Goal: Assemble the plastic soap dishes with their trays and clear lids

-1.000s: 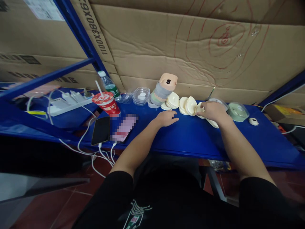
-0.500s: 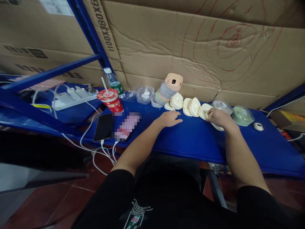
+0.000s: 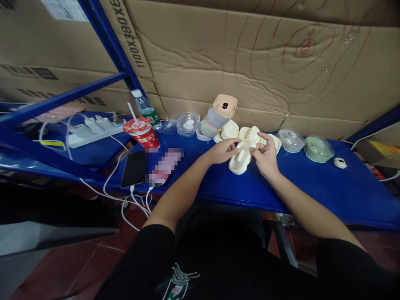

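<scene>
Between my two hands is a cream-coloured plastic shell (image 3: 240, 160), shallow and rounded, tilted over the front of the blue table. My left hand (image 3: 222, 151) pinches its left edge with thumb and fingers. From the other side, my right hand (image 3: 265, 157) grips the right edge by thumb and fingertips, the index finger raised. Just behind lie more cream shells (image 3: 248, 132), partly covered by the held one and my fingers. A stack of cream pieces (image 3: 230, 129) stands to their left. Another cream piece (image 3: 276, 141) shows behind my right hand.
A leaning stack of grey and peach shells (image 3: 218, 114) stands behind my left hand. Clear round containers (image 3: 188, 124), a red cup (image 3: 143, 134), a bottle (image 3: 146, 109) and two phones (image 3: 133, 168) are left. Grey (image 3: 291, 141) and green (image 3: 318, 149) lidded containers and a small cream device (image 3: 339, 163) are right.
My right hand has come left from the cream pieces on the right, bringing a shell to the middle. My left hand, spread on the table before, now holds it too.
</scene>
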`<state>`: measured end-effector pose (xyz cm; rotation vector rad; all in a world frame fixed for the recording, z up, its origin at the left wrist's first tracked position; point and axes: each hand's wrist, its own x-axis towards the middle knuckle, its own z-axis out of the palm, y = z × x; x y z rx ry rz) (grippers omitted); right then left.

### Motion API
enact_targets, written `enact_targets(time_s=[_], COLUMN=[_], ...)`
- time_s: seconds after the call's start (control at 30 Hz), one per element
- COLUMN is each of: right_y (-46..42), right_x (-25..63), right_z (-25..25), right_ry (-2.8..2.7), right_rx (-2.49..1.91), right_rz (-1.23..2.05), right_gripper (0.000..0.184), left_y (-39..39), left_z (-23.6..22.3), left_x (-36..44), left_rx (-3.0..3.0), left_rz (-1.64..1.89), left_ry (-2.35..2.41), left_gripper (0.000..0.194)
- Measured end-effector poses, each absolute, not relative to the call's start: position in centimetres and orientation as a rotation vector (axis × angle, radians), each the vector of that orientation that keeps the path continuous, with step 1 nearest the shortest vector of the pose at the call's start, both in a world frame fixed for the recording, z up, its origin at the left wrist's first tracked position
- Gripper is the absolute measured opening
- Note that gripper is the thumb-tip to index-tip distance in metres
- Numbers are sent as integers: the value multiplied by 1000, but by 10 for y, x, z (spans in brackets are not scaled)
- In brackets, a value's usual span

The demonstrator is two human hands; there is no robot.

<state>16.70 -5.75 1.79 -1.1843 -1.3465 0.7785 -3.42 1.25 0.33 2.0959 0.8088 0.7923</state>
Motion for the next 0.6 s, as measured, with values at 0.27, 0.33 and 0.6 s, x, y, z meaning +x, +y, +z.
enact_targets(time_s=[0.27,0.33,0.6], right_y=[-61,-58,-34], right_x=[167,177,195], right_z=[5,7,48], right_ry=[-1704,-1867,-1957], right_rx=[-1302,-1432,-1379], right_rz=[863,576,97], right_gripper=[96,94,58], left_y=[33,33,24], left_z=[-6,-3,-10], left_x=[-42,-46,-36], left_rx=[2184,2302,2525], left_rz=[828,768,508], left_ry=[997,1032,995], left_gripper=[44,39,37])
